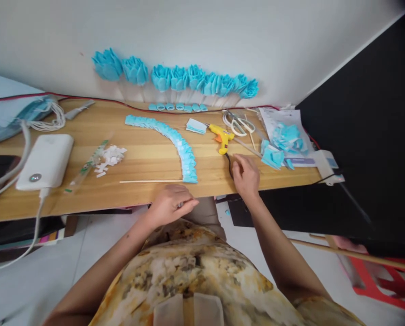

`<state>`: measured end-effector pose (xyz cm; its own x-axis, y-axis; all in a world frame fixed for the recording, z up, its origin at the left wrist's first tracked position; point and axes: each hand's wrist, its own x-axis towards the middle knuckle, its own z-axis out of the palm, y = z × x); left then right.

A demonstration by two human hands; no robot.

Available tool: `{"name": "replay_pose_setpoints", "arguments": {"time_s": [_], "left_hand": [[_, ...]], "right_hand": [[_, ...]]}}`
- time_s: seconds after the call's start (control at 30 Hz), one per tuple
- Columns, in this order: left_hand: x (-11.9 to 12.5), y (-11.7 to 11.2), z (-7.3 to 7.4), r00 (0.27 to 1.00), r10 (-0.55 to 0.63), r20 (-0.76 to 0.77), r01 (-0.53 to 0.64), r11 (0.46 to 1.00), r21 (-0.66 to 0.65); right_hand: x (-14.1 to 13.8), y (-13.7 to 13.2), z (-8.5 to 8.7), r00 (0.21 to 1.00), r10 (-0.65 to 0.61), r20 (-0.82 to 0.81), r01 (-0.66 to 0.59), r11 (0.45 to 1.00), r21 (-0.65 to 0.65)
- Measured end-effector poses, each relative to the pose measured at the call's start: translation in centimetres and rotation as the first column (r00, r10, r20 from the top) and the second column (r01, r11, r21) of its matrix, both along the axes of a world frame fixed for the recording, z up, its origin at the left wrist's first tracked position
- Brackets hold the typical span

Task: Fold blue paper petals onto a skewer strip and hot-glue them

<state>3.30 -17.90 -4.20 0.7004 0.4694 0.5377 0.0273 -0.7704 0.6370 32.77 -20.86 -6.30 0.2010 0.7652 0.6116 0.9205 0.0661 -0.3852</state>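
My left hand [173, 203] rests at the table's front edge, loosely bent, thumb apart, with nothing visible in it. Just beyond it, a thin wooden stick [148, 181] meets the near end of a curved strip of overlapping light-blue folded petals [180, 144]. My right hand [246, 176] lies on the table with relaxed, curled fingers and no object seen between them. Beside its fingers runs the black cord [229, 165] of a yellow hot glue gun [222, 136]. A small stack of blue and white pieces [196, 126] sits at the gun's nozzle.
Several blue flowers [161, 78] on stems lean against the wall, above a row of small blue rolls [180, 107]. White-handled scissors [240, 126] and blue scraps [287, 138] are at right. White paper bits [113, 155] and a white power bank [46, 160] are at left.
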Motion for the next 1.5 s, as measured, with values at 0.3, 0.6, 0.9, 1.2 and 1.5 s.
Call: {"name": "replay_pose_setpoints", "arguments": {"time_s": [0.3, 0.6, 0.9, 1.2, 1.5], "left_hand": [[0.3, -0.3, 0.1, 0.998, 0.058, -0.027, -0.056, 0.996, 0.068], [0.4, -0.3, 0.4, 0.998, 0.059, -0.013, -0.057, 0.993, 0.098], [0.0, 0.0, 0.8, 0.999, -0.046, -0.010, 0.046, 0.998, -0.038], [-3.7, 0.1, 2.1, 0.997, -0.073, 0.028, 0.077, 0.978, -0.194], [-9.5, 1.3, 2.2, 0.934, 0.350, 0.076, -0.351, 0.936, 0.012]], "right_hand": [[0.1, 0.0, 0.0, 1.000, 0.003, -0.005, -0.003, 1.000, 0.023], [0.2, 0.1, 0.0, 1.000, 0.019, -0.023, -0.019, 1.000, -0.007], [0.1, -0.1, 0.1, 0.998, -0.025, -0.060, 0.023, 0.999, -0.037], [0.0, -0.1, 0.4, 0.997, -0.019, -0.078, 0.015, 0.999, -0.049], [0.2, -0.1, 0.3, 0.996, -0.030, -0.081, 0.024, 0.997, -0.068]]}}
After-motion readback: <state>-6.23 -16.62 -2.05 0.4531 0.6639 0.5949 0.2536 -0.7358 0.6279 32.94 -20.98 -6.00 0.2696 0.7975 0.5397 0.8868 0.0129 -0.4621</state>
